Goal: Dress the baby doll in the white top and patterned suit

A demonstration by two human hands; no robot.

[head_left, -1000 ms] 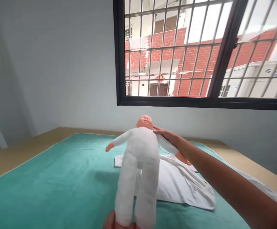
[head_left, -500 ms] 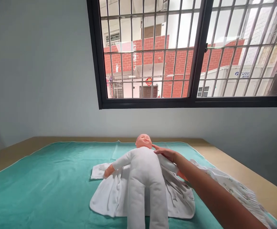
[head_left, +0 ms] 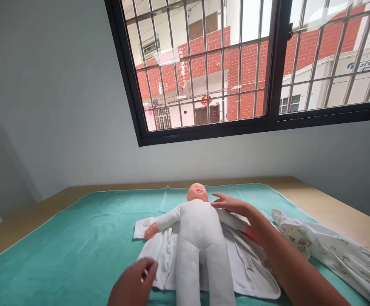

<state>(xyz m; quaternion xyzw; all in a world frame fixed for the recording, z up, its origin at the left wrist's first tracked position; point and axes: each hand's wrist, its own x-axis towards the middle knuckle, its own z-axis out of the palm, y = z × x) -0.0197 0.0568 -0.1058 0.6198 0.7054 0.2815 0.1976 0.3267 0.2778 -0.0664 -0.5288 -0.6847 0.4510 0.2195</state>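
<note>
A baby doll (head_left: 200,229) with a white cloth body lies face up on an opened white baby shirt (head_left: 164,255). My right hand (head_left: 231,203) is at the doll's shoulder on the right side, beside its head, with fingers stretched and parted. My forearm passes over the doll's hand on that side and part of the shirt. At the lower left, my left hand (head_left: 134,280) is over the shirt's left edge, fingers loosely curled with a gap showing between thumb and fingers. Nothing is visible in it; whether it touches the cloth is unclear.
A green cloth (head_left: 76,238) covers much of the wooden table (head_left: 312,191). To the right lies a crumpled white printed garment (head_left: 328,244). Behind the table rises a grey wall (head_left: 60,106) with a barred, dark-framed window (head_left: 204,131).
My left hand has entered from below to the shirt's left edge. My right hand has lifted slightly off the doll's neck, fingers still spread. The view has tilted, showing more of the printed garment.
</note>
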